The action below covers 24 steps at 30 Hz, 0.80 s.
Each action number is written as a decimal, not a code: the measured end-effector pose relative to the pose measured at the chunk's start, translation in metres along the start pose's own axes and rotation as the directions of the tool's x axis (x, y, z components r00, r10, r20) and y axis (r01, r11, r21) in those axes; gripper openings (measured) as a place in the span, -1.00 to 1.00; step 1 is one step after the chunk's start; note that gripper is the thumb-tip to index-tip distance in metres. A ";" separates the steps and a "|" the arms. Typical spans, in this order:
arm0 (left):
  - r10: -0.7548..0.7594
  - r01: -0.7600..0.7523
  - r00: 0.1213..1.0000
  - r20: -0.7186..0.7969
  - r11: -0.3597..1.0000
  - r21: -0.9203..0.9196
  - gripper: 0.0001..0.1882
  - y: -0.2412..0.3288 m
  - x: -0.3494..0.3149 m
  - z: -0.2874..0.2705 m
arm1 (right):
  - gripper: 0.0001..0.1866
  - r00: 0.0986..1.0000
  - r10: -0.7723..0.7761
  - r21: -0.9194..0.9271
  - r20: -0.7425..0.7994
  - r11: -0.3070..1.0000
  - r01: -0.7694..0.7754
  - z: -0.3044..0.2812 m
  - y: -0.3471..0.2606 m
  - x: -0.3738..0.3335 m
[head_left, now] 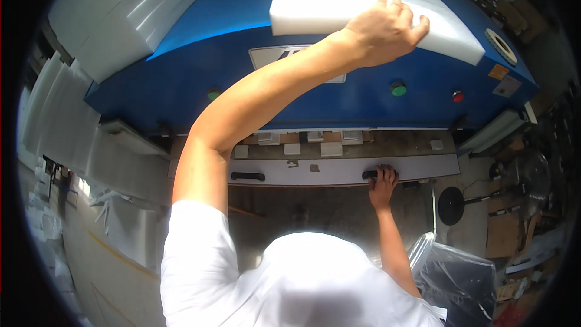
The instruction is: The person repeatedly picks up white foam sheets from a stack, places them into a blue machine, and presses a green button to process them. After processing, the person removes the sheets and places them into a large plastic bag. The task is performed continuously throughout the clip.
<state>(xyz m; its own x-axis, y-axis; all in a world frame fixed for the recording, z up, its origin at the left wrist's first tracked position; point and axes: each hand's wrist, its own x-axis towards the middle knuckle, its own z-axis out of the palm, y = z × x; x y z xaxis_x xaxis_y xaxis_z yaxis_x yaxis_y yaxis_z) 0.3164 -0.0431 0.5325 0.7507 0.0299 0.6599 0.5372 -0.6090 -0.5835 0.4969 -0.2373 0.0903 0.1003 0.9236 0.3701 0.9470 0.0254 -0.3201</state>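
Two hands busy: left hand (pixel 387 31) flat on foam slab (pixel 321 0); right hand (pixel 383 180) gripping tray handle (pixel 370 175).

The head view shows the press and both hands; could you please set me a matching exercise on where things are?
Things:
1. left hand
2. right hand
3. green button
4. black bag

Places:
A. lower right, beside the person
B. on the white foam atop the blue press
C. on the press front, left of the red button
D. around the black handle of the white tray

Pairs: 1-B, 2-D, 3-C, 4-A
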 end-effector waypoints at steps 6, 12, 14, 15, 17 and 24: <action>-0.045 0.005 0.980 -0.193 0.979 -0.202 -0.54 -0.008 -0.025 -0.004 | -0.42 0.999 -0.037 -0.003 0.036 0.999 0.037 0.014 0.002 -0.001; -0.193 0.086 0.979 -0.072 0.700 -0.709 -0.74 0.116 -0.228 -0.022 | -0.36 0.997 -0.079 0.064 0.026 0.995 0.077 0.007 0.002 0.000; -0.386 0.574 0.819 0.426 0.568 -0.589 -0.61 0.160 -0.325 -0.005 | -0.33 0.998 -0.041 0.040 0.055 0.998 0.039 0.016 0.005 0.000; -0.545 0.787 0.616 0.569 0.397 -0.472 -0.53 0.187 -0.382 0.009 | -0.29 0.996 0.032 -0.011 0.088 0.999 -0.031 0.025 0.001 0.003; -0.708 0.893 0.449 0.545 0.372 -0.253 -0.36 0.192 -0.452 0.016 | -0.22 0.967 0.203 -0.142 0.151 0.973 -0.182 0.036 0.000 0.007; -0.726 0.959 0.265 0.634 0.267 -0.095 -0.25 0.098 -0.498 0.061 | -0.16 0.999 -0.016 0.091 0.052 0.996 0.012 0.070 -0.062 0.145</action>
<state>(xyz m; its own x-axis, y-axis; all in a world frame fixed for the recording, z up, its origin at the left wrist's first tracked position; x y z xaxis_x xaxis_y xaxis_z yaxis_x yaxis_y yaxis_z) 0.0185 -0.0695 0.1178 0.0522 0.9530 0.2984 0.8268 -0.2088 0.5223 0.4318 -0.0778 0.1026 0.0688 0.9415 0.3299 0.9166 0.0709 -0.3936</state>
